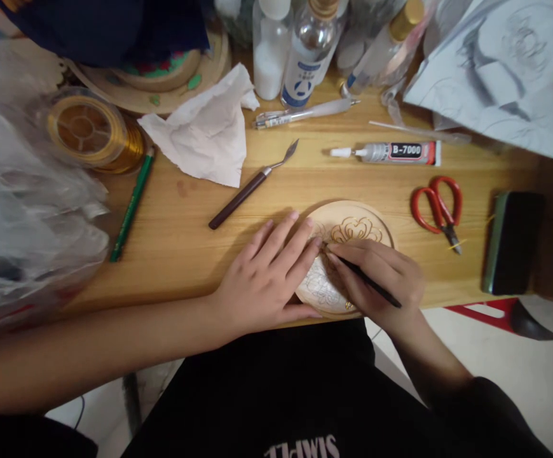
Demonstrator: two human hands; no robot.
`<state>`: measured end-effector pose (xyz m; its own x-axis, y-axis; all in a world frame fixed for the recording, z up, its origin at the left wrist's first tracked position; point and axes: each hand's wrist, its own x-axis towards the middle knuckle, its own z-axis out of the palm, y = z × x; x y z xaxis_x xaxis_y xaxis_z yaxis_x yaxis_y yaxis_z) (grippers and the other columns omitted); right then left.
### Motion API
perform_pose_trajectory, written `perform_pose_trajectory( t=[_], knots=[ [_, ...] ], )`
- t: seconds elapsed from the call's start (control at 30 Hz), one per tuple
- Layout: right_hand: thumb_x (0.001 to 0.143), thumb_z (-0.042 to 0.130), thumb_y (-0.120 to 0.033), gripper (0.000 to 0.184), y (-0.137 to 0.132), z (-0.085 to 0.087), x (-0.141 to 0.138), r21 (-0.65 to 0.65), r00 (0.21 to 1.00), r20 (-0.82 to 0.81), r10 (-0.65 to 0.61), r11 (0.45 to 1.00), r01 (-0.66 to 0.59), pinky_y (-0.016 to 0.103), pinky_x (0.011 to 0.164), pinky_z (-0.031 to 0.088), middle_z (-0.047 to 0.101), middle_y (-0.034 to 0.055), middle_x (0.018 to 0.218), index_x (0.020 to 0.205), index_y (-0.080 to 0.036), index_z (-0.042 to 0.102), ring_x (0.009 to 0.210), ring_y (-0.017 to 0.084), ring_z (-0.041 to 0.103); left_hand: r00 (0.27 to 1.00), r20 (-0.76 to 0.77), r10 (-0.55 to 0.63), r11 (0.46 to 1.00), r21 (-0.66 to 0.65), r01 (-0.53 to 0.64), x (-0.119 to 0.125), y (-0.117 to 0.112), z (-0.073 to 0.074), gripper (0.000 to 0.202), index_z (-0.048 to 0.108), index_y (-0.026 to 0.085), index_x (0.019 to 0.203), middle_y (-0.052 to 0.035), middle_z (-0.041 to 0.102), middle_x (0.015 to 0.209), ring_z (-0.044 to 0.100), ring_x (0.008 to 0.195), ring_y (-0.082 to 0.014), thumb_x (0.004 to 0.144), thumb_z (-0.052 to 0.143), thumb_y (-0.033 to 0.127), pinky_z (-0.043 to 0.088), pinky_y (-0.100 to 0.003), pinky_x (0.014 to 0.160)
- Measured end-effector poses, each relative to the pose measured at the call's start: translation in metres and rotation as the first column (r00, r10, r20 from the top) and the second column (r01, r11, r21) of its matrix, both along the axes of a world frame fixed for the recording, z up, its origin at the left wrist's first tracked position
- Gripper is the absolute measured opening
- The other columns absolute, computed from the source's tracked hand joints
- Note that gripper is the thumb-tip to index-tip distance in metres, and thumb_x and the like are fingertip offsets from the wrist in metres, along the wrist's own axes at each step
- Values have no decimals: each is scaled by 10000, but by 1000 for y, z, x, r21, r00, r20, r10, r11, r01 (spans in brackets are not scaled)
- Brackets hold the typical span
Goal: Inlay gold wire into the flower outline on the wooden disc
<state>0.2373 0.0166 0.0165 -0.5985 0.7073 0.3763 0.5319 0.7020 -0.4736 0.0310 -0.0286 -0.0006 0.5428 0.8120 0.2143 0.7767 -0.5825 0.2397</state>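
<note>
A round wooden plate (387, 230) lies at the table's front edge, with a pale disc inside its rim. Line drawing covers part of the disc, and gold wire (357, 228) forms a flower outline near the top. My left hand (269, 273) rests flat, fingers spread, over the plate's left side. Pinched in my right hand (386, 277) is a slim dark-handled tool (372, 284); its tip meets the disc near my left fingertips. The tip is too hidden to tell its kind.
Behind the plate lie a palette knife (248, 191), a crumpled tissue (210, 130), a pen (305, 113) and a B-7000 glue tube (395, 152). Red-handled cutters (441, 207) and a phone (513, 243) are right. Left are a green pencil (132, 207) and a wire spool (93, 130). Bottles (305, 57) stand behind.
</note>
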Motion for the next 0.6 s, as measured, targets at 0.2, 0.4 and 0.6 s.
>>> perform_pose_trajectory(
  t=[0.2, 0.4, 0.6],
  knots=[
    [889, 614, -125, 145, 21, 5, 10, 63, 968, 130, 213, 973, -223, 265, 647, 592, 757, 72, 870, 1027, -150, 647, 775, 164, 723, 1000, 14, 3, 1000, -8, -3, 0, -1, 0, 841, 512, 36, 1378, -215, 470, 1468, 420, 1374, -402, 914, 358, 721, 339, -501, 1118],
    [944, 522, -181, 155, 39, 9, 16, 58, 918, 186, 349, 929, -365, 268, 607, 577, 760, 50, 867, 1039, -188, 644, 738, 157, 715, 1000, 23, -2, 1000, 2, 2, 0, 0, -1, 829, 530, 41, 1364, -213, 479, 1461, 429, 1369, -405, 914, 364, 718, 367, -508, 1101],
    [1008, 418, -254, 234, 46, 6, 22, 43, 901, 198, 387, 915, -402, 299, 612, 557, 751, 24, 875, 1105, -236, 631, 761, 162, 700, 1000, 31, 0, 1000, -9, 0, 0, 0, -1, 835, 520, 39, 1372, -216, 465, 1471, 424, 1374, -406, 912, 370, 719, 375, -512, 1099]
  ],
)
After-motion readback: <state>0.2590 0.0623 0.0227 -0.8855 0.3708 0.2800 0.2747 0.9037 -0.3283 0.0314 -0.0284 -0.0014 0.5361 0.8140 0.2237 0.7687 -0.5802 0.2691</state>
